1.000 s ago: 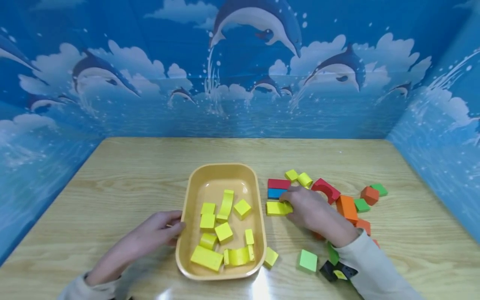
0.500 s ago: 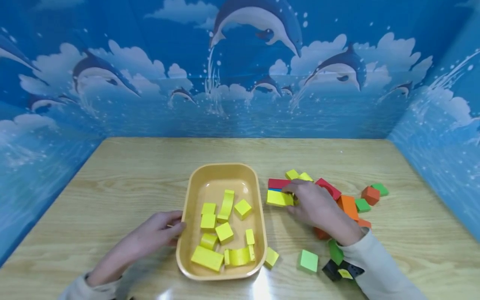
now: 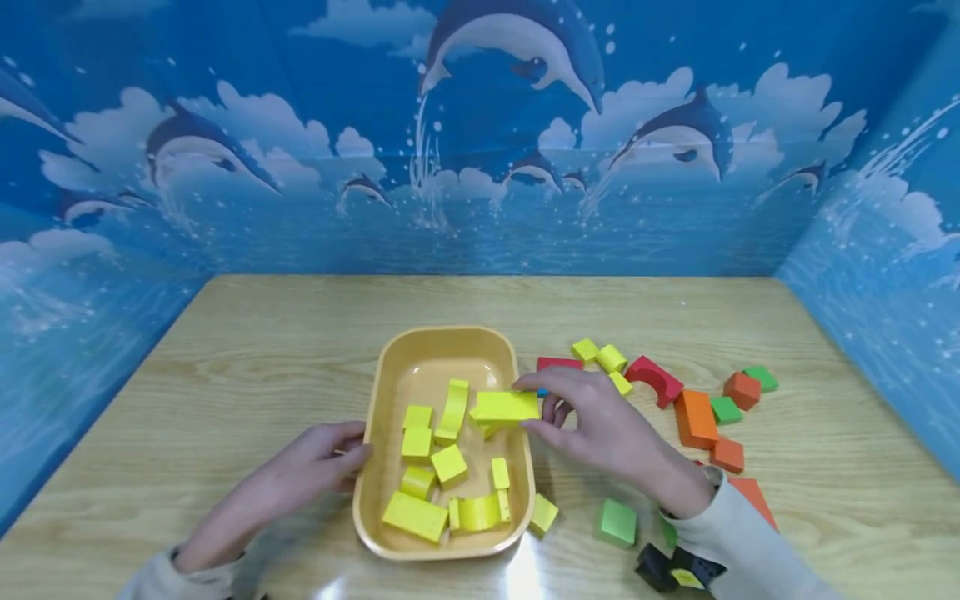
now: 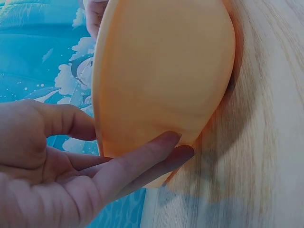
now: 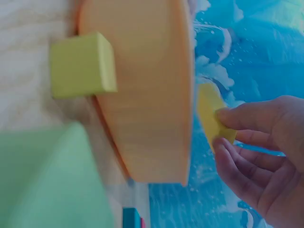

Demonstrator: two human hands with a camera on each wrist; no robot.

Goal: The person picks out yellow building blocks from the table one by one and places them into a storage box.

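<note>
The left hand [image 3: 318, 460] rests nearly straight fingers against the tray [image 3: 438, 354], thumb at its rim, probably to steady it; the right hand [image 3: 596, 421] pinches a yellow block [image 3: 504, 407] by one end, leaving most free above the tray.

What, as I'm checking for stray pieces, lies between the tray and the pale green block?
One yellow block beside the tray, in the head view.
</note>
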